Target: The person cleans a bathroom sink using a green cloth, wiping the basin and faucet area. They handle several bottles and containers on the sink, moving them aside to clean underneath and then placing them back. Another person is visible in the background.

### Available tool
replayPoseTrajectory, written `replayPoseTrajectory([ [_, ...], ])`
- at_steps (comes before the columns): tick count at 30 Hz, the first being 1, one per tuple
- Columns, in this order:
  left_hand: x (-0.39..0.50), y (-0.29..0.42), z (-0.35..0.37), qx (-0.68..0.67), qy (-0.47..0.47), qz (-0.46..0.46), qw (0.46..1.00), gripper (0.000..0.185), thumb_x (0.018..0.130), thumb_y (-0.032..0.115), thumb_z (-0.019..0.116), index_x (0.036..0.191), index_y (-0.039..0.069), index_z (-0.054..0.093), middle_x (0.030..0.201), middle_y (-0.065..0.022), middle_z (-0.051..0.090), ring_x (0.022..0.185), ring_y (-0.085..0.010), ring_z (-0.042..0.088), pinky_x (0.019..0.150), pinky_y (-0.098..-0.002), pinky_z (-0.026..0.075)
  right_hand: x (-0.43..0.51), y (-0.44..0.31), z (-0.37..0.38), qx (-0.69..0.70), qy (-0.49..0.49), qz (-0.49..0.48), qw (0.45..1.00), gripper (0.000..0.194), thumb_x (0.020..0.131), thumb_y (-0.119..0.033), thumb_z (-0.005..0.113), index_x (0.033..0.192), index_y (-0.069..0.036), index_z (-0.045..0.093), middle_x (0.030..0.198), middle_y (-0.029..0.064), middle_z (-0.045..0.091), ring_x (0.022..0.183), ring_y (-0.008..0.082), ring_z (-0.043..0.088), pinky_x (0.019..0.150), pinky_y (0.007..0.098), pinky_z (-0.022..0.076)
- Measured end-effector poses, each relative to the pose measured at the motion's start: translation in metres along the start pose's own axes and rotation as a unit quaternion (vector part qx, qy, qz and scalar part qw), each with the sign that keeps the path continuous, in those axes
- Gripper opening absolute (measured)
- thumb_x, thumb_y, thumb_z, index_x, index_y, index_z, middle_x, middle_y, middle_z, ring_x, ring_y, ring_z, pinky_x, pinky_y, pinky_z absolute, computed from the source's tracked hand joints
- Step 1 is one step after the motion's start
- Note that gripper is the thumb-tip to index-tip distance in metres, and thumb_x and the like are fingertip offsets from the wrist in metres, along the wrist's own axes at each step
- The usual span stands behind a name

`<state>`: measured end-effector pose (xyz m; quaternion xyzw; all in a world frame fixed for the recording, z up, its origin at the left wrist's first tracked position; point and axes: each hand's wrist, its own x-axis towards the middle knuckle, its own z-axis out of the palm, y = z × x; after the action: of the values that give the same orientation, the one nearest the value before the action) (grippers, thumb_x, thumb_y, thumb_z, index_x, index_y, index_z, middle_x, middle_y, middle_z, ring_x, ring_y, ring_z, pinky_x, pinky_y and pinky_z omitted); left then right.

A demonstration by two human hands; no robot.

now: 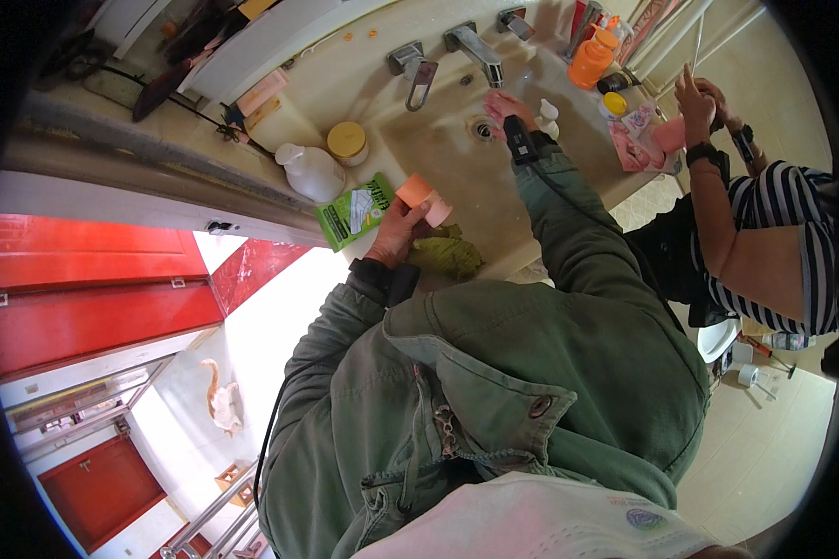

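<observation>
My left hand (394, 236) grips a peach-coloured plastic cup (425, 200), tilted over the near left rim of the washbasin (454, 189). My right hand (507, 112) is held below the spout of the chrome faucet (477, 53), next to the drain (483, 131); nothing is seen in it, and part of it is hidden by the black device on my wrist. A crumpled olive-green cloth (447, 253) lies on the basin's near edge beside my left hand. Left of the cup is a green printed packet (354, 212).
A white pump bottle (311, 172) and a yellow-lidded jar (347, 143) stand left of the basin. On its right are an orange pump bottle (592, 60) and a pink pouch (636, 148). Close by on the right is another person in a striped shirt (776, 195), both hands raised.
</observation>
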<state>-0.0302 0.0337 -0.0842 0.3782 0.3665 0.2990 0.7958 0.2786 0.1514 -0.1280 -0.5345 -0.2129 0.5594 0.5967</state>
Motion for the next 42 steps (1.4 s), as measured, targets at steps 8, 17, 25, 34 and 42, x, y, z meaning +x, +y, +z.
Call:
replayPoseTrajectory([
  [8, 0.001, -0.002, -0.001, 0.008, 0.000, 0.002, 1.000, 0.048, 0.087, 0.023, 0.057, 0.126, 0.005, 0.036, 0.117, -0.0066, 0.050, 0.103, -0.0197, 0.054, 0.083, -0.0348, 0.048, 0.027, 0.016, -0.012, -0.041, -0.083, -0.083, 0.992, 0.019, 0.091, -0.022, 0.050, 0.088, -0.005, 0.056, 0.076, 0.0012, 0.055, 0.067, 0.0096, 0.050, 0.063, 0.0211, 0.0403],
  [17, 0.001, -0.002, -0.002, 0.025, 0.002, -0.003, 1.000, 0.051, 0.085, 0.027, 0.061, 0.125, 0.006, 0.038, 0.117, -0.0060, 0.050, 0.103, -0.0192, 0.054, 0.082, -0.0354, 0.049, -0.016, -0.017, 0.009, -0.022, 0.015, 0.015, 1.000, 0.026, 0.084, -0.035, 0.058, 0.103, -0.018, 0.056, 0.095, -0.0039, 0.059, 0.091, 0.0102, 0.055, 0.076, 0.0428, 0.0409],
  [25, 0.001, -0.003, -0.002, 0.020, 0.015, -0.003, 1.000, 0.051, 0.084, 0.027, 0.061, 0.125, 0.006, 0.038, 0.116, -0.0063, 0.051, 0.102, -0.0200, 0.055, 0.082, -0.0352, 0.049, -0.009, -0.002, 0.009, -0.202, 0.030, -0.182, 0.962, 0.019, 0.082, -0.016, 0.062, 0.095, -0.001, 0.061, 0.076, 0.0029, 0.057, 0.068, 0.0125, 0.052, 0.066, 0.0267, 0.0438],
  [34, 0.009, 0.015, 0.013, 0.045, 0.039, 0.010, 0.998, 0.041, 0.082, 0.019, 0.062, 0.116, 0.004, 0.045, 0.106, -0.0031, 0.054, 0.091, -0.0131, 0.054, 0.077, -0.0291, 0.047, -0.100, 0.011, 0.037, -0.215, -0.149, 0.103, 0.960, 0.037, 0.089, -0.037, 0.051, 0.115, -0.011, 0.052, 0.108, -0.0006, 0.054, 0.097, 0.0131, 0.049, 0.079, 0.0333, 0.0412],
  [42, 0.033, 0.040, 0.041, 0.040, 0.054, 0.054, 0.996, 0.037, 0.083, 0.019, 0.061, 0.116, 0.009, 0.047, 0.105, -0.0018, 0.054, 0.096, -0.0133, 0.053, 0.079, -0.0336, 0.047, -0.161, 0.016, 0.045, -0.119, -0.206, 0.089, 0.967, 0.036, 0.091, -0.031, 0.050, 0.121, -0.011, 0.049, 0.111, -0.0002, 0.054, 0.103, 0.0134, 0.050, 0.082, 0.0306, 0.0431],
])
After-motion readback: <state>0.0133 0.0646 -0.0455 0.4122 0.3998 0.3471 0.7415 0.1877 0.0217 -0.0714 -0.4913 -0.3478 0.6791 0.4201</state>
